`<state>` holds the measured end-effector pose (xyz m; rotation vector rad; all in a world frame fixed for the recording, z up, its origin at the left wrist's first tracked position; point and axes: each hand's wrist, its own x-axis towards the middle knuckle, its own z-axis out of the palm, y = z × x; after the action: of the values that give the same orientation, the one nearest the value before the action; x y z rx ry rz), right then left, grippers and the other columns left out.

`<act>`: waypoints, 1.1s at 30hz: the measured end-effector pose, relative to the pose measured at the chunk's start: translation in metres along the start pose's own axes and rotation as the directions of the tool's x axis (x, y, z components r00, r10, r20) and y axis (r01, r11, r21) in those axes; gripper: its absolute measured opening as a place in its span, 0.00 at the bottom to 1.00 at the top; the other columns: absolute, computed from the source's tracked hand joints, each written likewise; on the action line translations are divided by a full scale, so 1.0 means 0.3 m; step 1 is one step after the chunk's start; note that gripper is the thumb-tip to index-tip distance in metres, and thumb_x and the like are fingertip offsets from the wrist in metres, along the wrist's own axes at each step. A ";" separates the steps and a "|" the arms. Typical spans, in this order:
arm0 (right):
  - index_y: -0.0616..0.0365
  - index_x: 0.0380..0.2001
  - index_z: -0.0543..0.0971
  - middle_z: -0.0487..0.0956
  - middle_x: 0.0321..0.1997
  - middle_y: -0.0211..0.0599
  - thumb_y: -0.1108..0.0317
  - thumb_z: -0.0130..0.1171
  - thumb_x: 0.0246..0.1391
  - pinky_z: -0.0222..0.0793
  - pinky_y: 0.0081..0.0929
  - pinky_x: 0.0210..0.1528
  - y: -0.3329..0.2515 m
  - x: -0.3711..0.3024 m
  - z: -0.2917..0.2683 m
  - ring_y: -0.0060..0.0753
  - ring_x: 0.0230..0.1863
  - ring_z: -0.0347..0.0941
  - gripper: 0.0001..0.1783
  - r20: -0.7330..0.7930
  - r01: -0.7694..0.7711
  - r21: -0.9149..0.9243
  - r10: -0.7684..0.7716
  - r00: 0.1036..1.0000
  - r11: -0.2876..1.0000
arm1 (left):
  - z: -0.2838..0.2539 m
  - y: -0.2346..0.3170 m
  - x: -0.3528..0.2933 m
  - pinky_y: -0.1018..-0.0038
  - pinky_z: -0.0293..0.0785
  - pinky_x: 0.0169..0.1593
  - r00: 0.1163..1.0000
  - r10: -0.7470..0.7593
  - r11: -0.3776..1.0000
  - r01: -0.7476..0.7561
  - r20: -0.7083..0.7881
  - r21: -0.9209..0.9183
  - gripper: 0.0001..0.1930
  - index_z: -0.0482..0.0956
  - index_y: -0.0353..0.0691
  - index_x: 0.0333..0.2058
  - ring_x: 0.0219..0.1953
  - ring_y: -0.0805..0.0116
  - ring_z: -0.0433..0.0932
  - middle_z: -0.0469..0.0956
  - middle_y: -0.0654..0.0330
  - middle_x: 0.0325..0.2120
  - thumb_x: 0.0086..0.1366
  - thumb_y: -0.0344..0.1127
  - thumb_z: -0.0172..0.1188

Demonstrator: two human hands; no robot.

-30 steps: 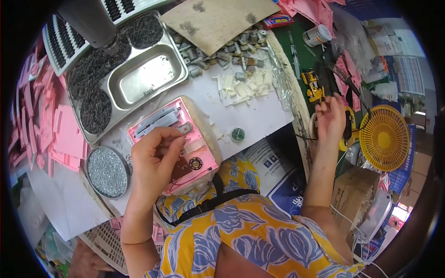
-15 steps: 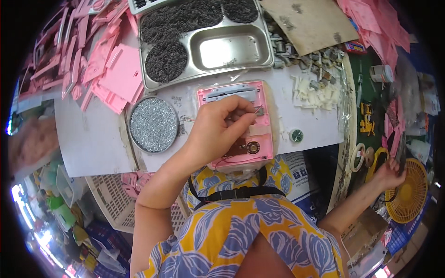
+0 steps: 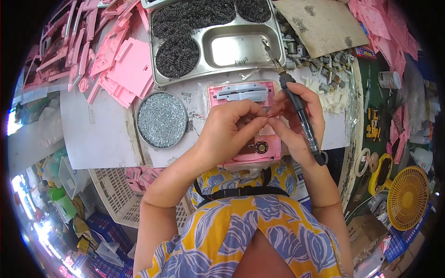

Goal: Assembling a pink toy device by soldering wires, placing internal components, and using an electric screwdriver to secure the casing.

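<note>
A pink plastic casing [image 3: 274, 153] lies at the table's front edge, with a grey-blue strip [image 3: 244, 93] at its far end and a round speaker-like part [image 3: 261, 147] near me. Over its middle, my left hand [image 3: 227, 127] has thumb and forefinger pinched at a thin reddish wire [image 3: 270, 116]. My right hand [image 3: 303, 123] meets it there, its thumb and fingertips closing on the same spot. Across that right hand, held in its grip, rests a soldering iron [image 3: 295, 103], its metal tip pointing up and away toward the tray. My fingers hide the casing's middle.
Beyond the casing stands a metal tray [image 3: 213, 69] with dark coil springs. A round dish [image 3: 162, 119] of small silver pieces sits left, near pink panels [image 3: 131, 65]. To the right are white plastic bits [image 3: 331, 95], small motors, cardboard [image 3: 324, 28] and a yellow fan [image 3: 408, 198].
My right hand has come from beside the yellow fan to the casing and now holds the soldering iron. My left hand stays pinched over the casing. The view has shifted slightly.
</note>
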<state>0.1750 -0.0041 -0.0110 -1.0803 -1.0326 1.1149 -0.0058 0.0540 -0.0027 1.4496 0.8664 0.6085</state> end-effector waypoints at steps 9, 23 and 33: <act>0.62 0.63 0.66 0.74 0.51 0.41 0.88 0.62 0.51 0.77 0.25 0.50 0.011 -0.008 0.002 0.26 0.44 0.77 0.36 -0.007 0.016 0.012 -0.015 1.000 1.000 | -0.002 0.018 -0.001 0.78 0.76 0.29 0.996 -0.088 0.996 0.088 0.027 0.026 0.05 0.82 0.31 0.37 0.25 0.78 0.80 0.82 0.60 0.23 0.66 0.28 0.65; 0.61 0.47 0.72 0.76 0.33 0.29 0.77 0.67 0.54 0.61 0.15 0.31 -0.032 -0.175 -0.205 0.15 0.29 0.66 0.19 -0.245 0.082 -0.279 -0.154 0.957 0.957 | 0.032 -0.034 0.032 0.69 0.69 0.42 0.869 0.484 0.685 -0.306 -0.099 0.661 0.08 0.85 0.42 0.30 0.38 0.66 0.72 0.75 0.62 0.36 0.50 0.28 0.73; 0.62 0.44 0.71 0.75 0.27 0.26 0.77 0.65 0.56 0.55 0.13 0.26 -0.002 -0.248 -0.224 0.10 0.24 0.63 0.16 -0.059 0.003 -0.253 -0.018 0.998 0.968 | 0.065 -0.050 0.044 0.57 0.58 0.49 0.899 0.433 0.631 -0.247 -0.070 0.735 0.06 0.86 0.48 0.25 0.44 0.56 0.67 0.72 0.63 0.38 0.45 0.34 0.72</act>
<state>0.2301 -0.0861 -0.0280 -1.3016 -1.1520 0.9522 0.0154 0.0522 -0.0210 2.3380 1.0936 0.7924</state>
